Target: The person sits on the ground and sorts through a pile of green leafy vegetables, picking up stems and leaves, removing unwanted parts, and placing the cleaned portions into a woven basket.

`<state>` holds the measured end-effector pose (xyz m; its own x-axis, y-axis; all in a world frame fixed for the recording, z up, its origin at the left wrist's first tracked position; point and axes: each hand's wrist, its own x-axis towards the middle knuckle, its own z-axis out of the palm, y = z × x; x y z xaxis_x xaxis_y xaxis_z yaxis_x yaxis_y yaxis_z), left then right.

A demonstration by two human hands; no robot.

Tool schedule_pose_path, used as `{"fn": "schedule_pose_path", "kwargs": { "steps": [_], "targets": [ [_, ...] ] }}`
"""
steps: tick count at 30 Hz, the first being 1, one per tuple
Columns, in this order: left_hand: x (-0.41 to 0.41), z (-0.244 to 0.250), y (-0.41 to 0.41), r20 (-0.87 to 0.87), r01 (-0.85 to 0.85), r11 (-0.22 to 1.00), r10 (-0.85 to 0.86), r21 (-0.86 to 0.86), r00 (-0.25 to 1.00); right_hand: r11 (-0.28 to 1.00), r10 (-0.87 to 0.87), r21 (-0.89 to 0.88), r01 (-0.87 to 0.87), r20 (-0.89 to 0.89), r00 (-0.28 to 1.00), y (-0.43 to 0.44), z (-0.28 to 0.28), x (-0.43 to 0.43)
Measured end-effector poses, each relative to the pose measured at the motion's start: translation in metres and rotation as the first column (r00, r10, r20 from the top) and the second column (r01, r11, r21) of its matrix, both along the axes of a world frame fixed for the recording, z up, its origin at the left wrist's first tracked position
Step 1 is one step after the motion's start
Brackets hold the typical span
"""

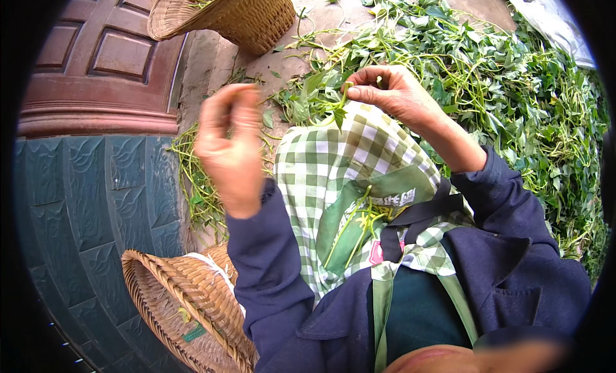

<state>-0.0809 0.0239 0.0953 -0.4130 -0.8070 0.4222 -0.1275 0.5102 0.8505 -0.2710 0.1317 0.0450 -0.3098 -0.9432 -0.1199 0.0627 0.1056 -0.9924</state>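
My right hand (pixel 392 91) pinches a green leafy stem (pixel 342 103) between thumb and fingertips, above the knees. Another cut stem end pokes out between its fingers. My left hand (pixel 233 142) is raised to the left of it, blurred, with fingers curled; whether it holds anything cannot be told. Beneath both hands a green-and-white checked apron (pixel 308 156) covers the lap, and several thin green stalks (pixel 358 228) lie on its printed green patch. A large heap of leafy vines (pixel 486 79) spreads along the right side.
A woven basket (pixel 260 22) stands at the top, holding some greens. Another wicker basket (pixel 192 301) with a white tie is at lower left. Loose vines (pixel 202 195) lie by the blue tiled wall (pixel 86 190), below a reddish panelled door (pixel 122 53). White plastic sheeting (pixel 553 22) borders the heap.
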Motion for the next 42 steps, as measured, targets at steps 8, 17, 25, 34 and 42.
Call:
{"fn": "schedule_pose_path", "kwargs": {
  "steps": [8, 17, 25, 34, 42],
  "targets": [
    [-0.013, -0.034, 0.039, 0.452, 0.303, 0.883, -0.12, -0.358, 0.884, 0.986, 0.156, 0.058, -0.155, -0.028, 0.987, 0.013, -0.007, 0.017],
    [0.001, -0.04, 0.046, 0.484, 0.346, 0.93, -0.249, -0.123, 0.839, 0.977, 0.201, -0.051, -0.207, -0.107, 0.974, 0.019, -0.008, 0.03],
    [0.027, -0.038, 0.021, 0.49, 0.212, 0.901, 0.0, -0.378, 0.872, 0.914, 0.402, 0.033, -0.405, -0.218, 0.889, 0.028, -0.006, 0.03],
    [0.011, -0.047, 0.034, 0.185, 0.292, 0.903, -0.36, 0.314, 0.914, 0.992, 0.122, -0.001, -0.129, -0.335, 0.934, 0.019, 0.008, 0.021],
    [0.001, -0.047, 0.029, 0.292, 0.326, 0.944, -0.328, 0.058, 0.898, 0.994, 0.044, -0.098, -0.05, -0.067, 0.997, 0.012, 0.003, 0.019]
  ]
}}
